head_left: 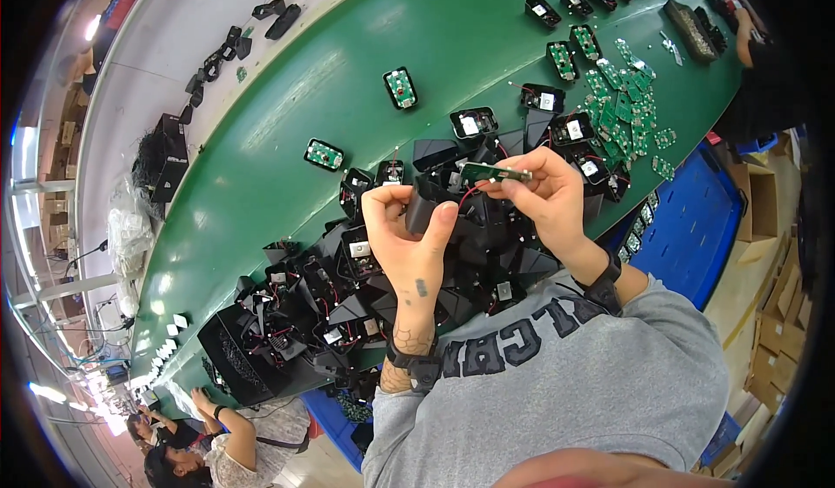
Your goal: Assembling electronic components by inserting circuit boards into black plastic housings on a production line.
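My left hand [404, 227] grips a black plastic housing [424, 205], thumb on one side and fingers on the other. Between thumb and fingers, my right hand [548, 194] pinches a green circuit board [489, 173], held slightly above and to the right of the housing. A red wire [470, 195] runs from the board toward the housing. Under both hands spreads a heap of black housings [348, 301], many with red wires and pale square parts inside. Beyond my hands, a housing with a white square part [474, 123] lies open side up.
Loose green circuit boards [622, 110] are piled at the right on the green table [296, 105]. Housings fitted with boards [401, 88] stand farther back. A black bin [235, 357] sits at the left end, near co-workers [235, 436]. A blue crate [687, 227] is at my right.
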Available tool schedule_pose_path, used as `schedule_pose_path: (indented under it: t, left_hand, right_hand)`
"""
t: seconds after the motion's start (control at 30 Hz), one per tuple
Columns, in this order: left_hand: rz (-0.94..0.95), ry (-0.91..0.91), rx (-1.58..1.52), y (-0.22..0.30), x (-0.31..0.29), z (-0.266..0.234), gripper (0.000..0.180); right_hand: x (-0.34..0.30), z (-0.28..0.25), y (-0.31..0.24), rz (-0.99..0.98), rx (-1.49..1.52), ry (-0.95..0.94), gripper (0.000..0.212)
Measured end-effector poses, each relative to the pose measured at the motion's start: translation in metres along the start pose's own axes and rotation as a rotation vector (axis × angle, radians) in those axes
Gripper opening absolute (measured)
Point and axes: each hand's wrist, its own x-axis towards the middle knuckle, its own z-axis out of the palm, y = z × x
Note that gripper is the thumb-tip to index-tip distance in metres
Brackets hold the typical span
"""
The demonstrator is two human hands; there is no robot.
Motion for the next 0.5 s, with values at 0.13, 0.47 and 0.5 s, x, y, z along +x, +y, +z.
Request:
schedule_pose_path:
  t: [0.13, 0.47, 0.5]
  left_hand:
    - [0.015, -0.003, 0.033, -0.003, 0.002, 0.001, 0.046]
    - [-0.023, -0.109, -0.085, -0.011, 0.001, 0.006, 0.046]
    - [-0.100, -0.136, -0.198, -0.010, 0.000, 0.007, 0.048]
  right_hand:
    - [0.000, 0.003, 0.002, -0.167, -0.054, -0.053, 0.013]
    - [0.005, 0.000, -0.001, -0.574, -0.650, -0.177, 0.032]
    - [0.007, 0.000, -0.005, -0.681, -0.782, -0.219, 0.038]
